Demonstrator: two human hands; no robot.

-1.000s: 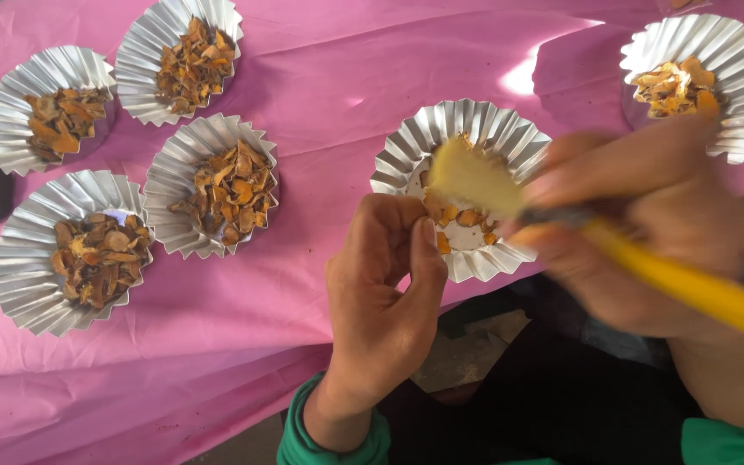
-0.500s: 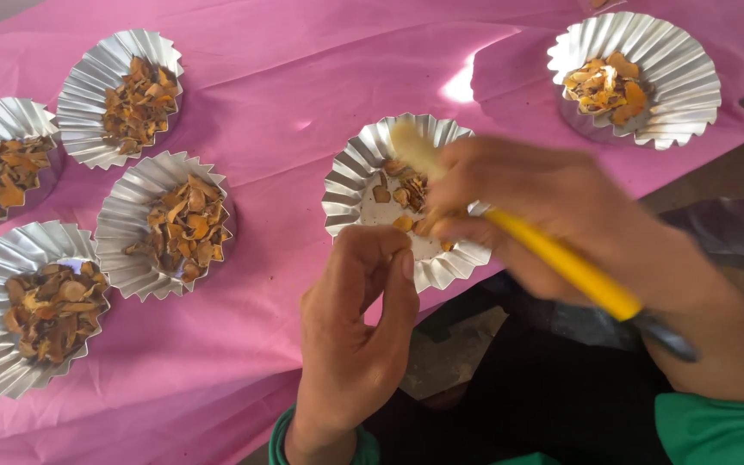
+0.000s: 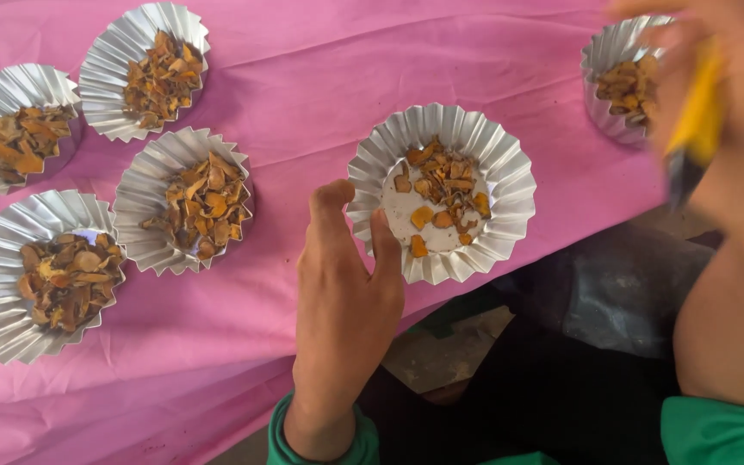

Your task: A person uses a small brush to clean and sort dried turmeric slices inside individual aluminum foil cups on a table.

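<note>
The rim of a fluted foil cup of orange chips is touched by the left hand, fingers loosely spread; a yellow-handled tool is gripped by the blurred right hand above the pink-covered counter.

My left hand is bare, with a green ribbed cuff at the wrist. My right hand is bare and blurred; a green sleeve shows low on that arm. No rings or watch visible.

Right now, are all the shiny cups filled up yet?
Four foil cups at the left look heaped with orange-brown chips. The middle cup, touched by the left hand, is sparse, its pale bottom showing. The right hand holds a blurred yellow-handled tool.
</note>
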